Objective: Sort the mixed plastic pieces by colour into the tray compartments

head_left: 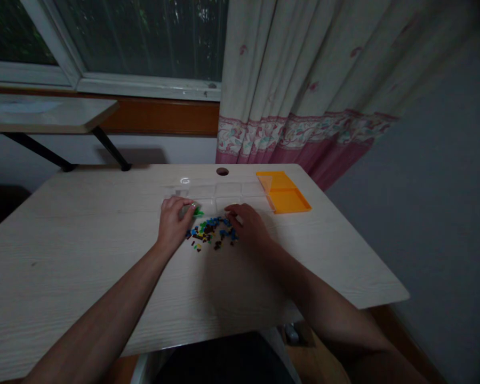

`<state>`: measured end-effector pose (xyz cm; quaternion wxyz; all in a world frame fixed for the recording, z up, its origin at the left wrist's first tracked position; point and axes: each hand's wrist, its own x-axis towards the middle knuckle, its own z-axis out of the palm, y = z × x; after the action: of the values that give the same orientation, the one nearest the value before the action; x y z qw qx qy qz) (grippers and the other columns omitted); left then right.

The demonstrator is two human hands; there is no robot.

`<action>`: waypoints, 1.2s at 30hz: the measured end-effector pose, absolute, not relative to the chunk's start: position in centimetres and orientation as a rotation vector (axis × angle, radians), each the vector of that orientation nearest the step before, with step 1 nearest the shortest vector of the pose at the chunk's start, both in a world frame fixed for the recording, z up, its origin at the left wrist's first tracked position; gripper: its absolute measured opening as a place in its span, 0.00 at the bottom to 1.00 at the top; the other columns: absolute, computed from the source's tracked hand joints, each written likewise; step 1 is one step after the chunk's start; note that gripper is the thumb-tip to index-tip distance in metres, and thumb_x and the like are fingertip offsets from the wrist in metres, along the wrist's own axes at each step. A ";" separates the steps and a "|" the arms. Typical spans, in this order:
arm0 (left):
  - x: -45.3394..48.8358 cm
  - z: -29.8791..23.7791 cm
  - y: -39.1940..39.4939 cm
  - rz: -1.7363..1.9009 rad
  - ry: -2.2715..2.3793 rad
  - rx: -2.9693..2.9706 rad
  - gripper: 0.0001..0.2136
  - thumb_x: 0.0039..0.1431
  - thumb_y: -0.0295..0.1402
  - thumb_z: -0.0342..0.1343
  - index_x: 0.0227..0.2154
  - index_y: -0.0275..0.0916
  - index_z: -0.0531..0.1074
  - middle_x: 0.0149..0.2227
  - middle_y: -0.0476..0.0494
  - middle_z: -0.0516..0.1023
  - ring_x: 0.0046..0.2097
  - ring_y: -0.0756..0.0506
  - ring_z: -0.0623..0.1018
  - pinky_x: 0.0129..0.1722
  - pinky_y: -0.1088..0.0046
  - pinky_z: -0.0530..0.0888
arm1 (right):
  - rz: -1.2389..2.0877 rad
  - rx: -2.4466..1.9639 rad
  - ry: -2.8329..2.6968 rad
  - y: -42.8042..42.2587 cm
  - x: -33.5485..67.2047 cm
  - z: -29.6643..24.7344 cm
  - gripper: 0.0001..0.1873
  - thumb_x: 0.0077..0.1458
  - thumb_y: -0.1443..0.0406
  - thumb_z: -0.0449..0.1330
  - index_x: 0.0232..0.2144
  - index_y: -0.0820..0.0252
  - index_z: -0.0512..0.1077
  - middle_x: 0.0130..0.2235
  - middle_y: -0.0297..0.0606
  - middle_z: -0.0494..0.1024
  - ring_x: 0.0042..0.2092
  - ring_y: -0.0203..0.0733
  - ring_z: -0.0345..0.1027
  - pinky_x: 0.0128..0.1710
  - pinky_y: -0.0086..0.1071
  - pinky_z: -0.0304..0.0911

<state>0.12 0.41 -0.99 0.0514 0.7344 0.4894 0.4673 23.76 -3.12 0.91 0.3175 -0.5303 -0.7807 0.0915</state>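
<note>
A clear plastic compartment box point(228, 190) lies toward the back of the table. My left hand point(173, 223) is curled over its near left corner, thumb and fingers closed at the box's edge. Green pieces point(199, 211) show in the compartment beside the left fingertips. On the tabletop in front of the box is a loose pile of small blue, brown, yellow and green building bricks point(210, 229). My right hand point(248, 223) hovers at the pile's right side near the box's front edge, thumb and fingers pinched together. Whatever sits between those fingertips is too small to name.
An orange tray-like lid point(290, 193) lies against the box's right end. Behind the box, the pale wooden table point(92, 256) has a round cable hole point(222, 172). A raised shelf point(52, 114) on black legs stands back left. Curtains point(288, 80) hang behind the table.
</note>
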 end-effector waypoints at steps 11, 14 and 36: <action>0.1 -0.8 0.2 1.439 1.559 2.185 0.15 0.63 0.36 0.54 0.51 0.43 0.74 0.44 0.42 0.72 0.49 0.41 0.71 0.54 0.59 0.67 | 0.277 -1.357 -2.070 -3.0 23.9 0.7 0.10 0.60 0.69 0.57 0.41 0.55 0.78 0.40 0.39 0.81 0.44 0.41 0.70 0.49 0.36 0.65; 0.1 -0.5 0.0 1.488 1.540 2.169 0.15 0.64 0.35 0.52 0.53 0.44 0.72 0.46 0.41 0.71 0.51 0.42 0.70 0.54 0.60 0.67 | 0.287 -1.354 -2.064 -3.0 23.9 0.8 0.10 0.60 0.69 0.57 0.41 0.56 0.78 0.40 0.40 0.81 0.44 0.41 0.70 0.50 0.36 0.64; 1.8 0.8 -1.8 1.105 1.007 2.577 0.09 0.62 0.40 0.57 0.40 0.42 0.76 0.38 0.43 0.76 0.44 0.42 0.72 0.45 0.63 0.70 | 0.934 -1.250 -1.681 -4.2 21.6 1.3 0.11 0.57 0.57 0.60 0.30 0.59 0.75 0.29 0.32 0.78 0.32 0.34 0.70 0.34 0.27 0.63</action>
<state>1.83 -1.79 0.79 0.0813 0.8621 0.3368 0.3697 21.56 -4.24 1.28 0.4113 -0.4969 -0.6679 0.3711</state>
